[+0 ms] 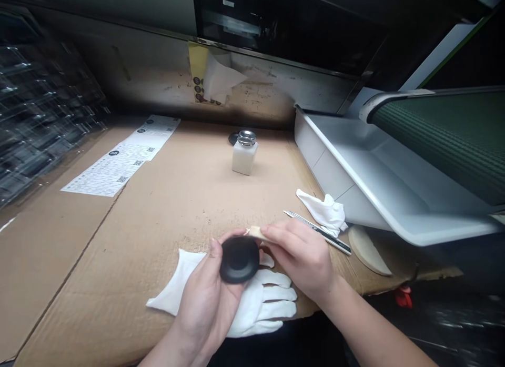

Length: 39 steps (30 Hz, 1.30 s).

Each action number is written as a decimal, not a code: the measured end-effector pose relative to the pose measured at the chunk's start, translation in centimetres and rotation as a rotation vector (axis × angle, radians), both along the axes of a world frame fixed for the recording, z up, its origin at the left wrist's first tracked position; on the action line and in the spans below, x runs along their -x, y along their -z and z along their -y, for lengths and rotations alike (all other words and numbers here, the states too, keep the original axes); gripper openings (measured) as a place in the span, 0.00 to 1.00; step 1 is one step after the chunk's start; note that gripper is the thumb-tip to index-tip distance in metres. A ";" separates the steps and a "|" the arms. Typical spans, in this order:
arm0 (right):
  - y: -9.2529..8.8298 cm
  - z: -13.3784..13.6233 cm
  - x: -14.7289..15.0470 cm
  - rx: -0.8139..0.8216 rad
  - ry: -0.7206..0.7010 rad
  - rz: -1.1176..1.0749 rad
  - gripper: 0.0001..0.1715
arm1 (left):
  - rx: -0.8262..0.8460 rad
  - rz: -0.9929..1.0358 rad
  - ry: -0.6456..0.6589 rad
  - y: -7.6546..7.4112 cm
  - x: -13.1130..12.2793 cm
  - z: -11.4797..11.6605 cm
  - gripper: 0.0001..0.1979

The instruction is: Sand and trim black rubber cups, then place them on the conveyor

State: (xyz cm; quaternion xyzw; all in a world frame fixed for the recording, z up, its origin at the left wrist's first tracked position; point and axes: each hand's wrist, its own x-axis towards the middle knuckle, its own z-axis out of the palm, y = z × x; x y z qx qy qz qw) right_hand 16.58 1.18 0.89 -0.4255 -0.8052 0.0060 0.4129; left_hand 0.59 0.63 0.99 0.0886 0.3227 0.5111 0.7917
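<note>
My left hand [209, 290] is closed around a round black disc-shaped part [239, 260], whose smooth dished face is turned up toward me. Between the thumb and fingers of my right hand [302, 254] is a small cream-coloured pad [257, 232], pressed against or right beside the disc's far edge. Whether the pad touches the disc I cannot tell. Beneath both hands a white glove [268, 304] lies flat on the cardboard. A utility knife [333, 240] rests just past my right hand, close to a crumpled white cloth [325, 211].
A white square bottle with a metal top [244, 154] stands further back, with a dark round piece [233, 139] behind it. Printed label sheets [114, 164] lie left. At right are a white bin [343, 172], a curved cream pad [366, 251] and a green conveyor belt [445, 135]. Clear plastic trays [39, 103] are stacked left.
</note>
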 end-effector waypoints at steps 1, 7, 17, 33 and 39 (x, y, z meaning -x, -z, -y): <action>-0.2 -0.1 -0.1 -0.012 0.040 -0.006 0.18 | 0.010 -0.006 -0.004 0.0 0.0 0.0 0.15; 0.5 1.2 -2.7 -0.058 0.260 0.002 0.19 | 0.038 0.044 0.011 0.2 0.1 0.3 0.18; 1.4 3.1 -3.9 -0.027 0.305 0.132 0.18 | 0.021 0.092 0.006 0.3 0.1 0.0 0.26; 0.4 4.5 5.6 0.019 0.118 -0.109 0.15 | -0.115 -0.129 0.017 0.9 -0.1 0.7 0.20; 0.7 4.1 3.6 -0.001 0.165 0.101 0.19 | -0.107 -0.048 0.035 0.8 -0.2 0.3 0.19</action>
